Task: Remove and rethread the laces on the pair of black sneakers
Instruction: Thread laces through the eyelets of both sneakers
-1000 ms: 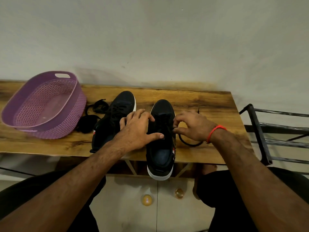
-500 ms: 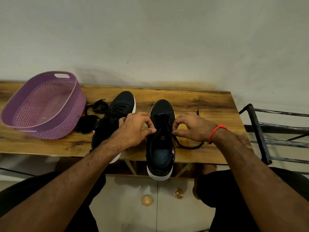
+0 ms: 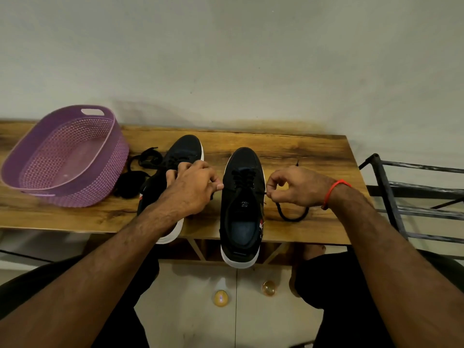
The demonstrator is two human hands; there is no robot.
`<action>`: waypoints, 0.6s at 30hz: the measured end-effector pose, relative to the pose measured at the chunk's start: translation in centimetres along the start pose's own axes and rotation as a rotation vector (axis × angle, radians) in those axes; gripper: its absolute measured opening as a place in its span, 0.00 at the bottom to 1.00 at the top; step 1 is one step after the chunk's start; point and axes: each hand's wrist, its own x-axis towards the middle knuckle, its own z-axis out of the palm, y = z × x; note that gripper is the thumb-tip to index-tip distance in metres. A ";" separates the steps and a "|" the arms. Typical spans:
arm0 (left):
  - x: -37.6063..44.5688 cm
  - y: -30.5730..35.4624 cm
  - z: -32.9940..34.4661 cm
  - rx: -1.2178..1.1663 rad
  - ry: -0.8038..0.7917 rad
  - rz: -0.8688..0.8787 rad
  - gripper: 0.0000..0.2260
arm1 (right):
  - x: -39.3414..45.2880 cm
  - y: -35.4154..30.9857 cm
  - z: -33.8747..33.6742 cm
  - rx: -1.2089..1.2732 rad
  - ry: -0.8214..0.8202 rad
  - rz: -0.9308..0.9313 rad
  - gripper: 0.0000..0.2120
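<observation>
Two black sneakers with white soles stand on the wooden table (image 3: 301,151), toes toward the wall. The right sneaker (image 3: 241,212) hangs its heel over the front edge, and its black lace (image 3: 242,175) crosses the upper eyelets. My left hand (image 3: 193,189) pinches one end of that lace at the shoe's left side. My right hand (image 3: 296,188) pinches the other end at the shoe's right side; the slack loops on the table (image 3: 291,216) below it. The left sneaker (image 3: 175,162) lies partly hidden under my left hand and forearm.
A purple perforated basket (image 3: 62,156) sits at the table's left end. A dark bundle (image 3: 130,182) and a black lace (image 3: 148,156) lie between basket and left sneaker. A black metal rack (image 3: 401,197) stands to the right. Two small yellow objects (image 3: 221,297) rest on the floor.
Both hands have pulled apart from over the right sneaker's tongue, drawing the lace ends outward to each side. The shoe's opening is now uncovered.
</observation>
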 end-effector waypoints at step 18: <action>0.3 -1.5 -3.8 -0.194 0.469 0.050 0.06 | 1.1 1.3 -1.6 0.269 0.833 0.100 0.08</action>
